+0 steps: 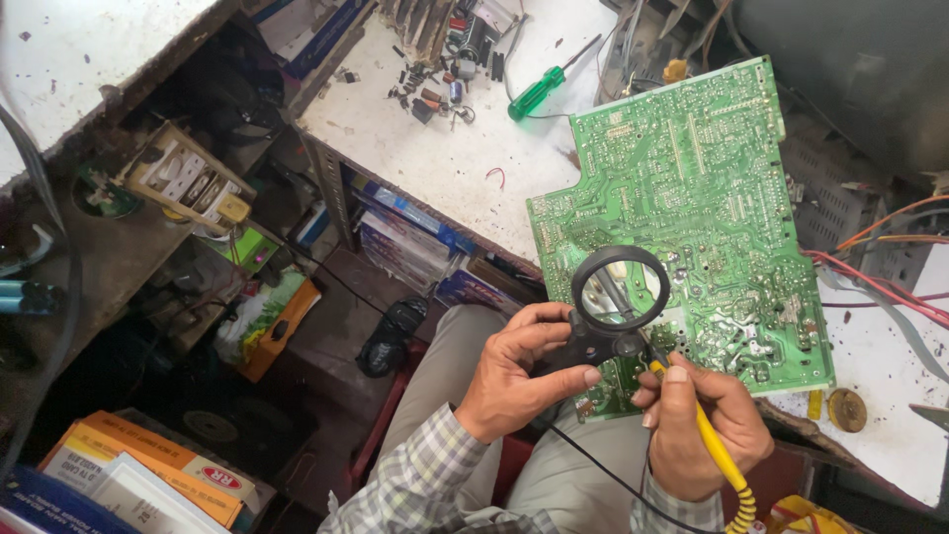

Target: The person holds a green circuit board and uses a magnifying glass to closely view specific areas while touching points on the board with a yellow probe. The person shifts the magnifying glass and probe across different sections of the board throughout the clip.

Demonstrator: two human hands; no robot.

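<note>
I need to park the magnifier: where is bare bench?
Bare white bench top lies between the green screwdriver, the loose parts pile and the circuit board. Another patch sits right of the board, below the red wires. The bench's back edge is crowded.

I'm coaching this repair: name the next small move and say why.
Probably lower the yellow soldering iron in the right hand onto the joint under the magnifier. The left hand holds the lens over the green circuit board, with the tip beneath it.
</note>
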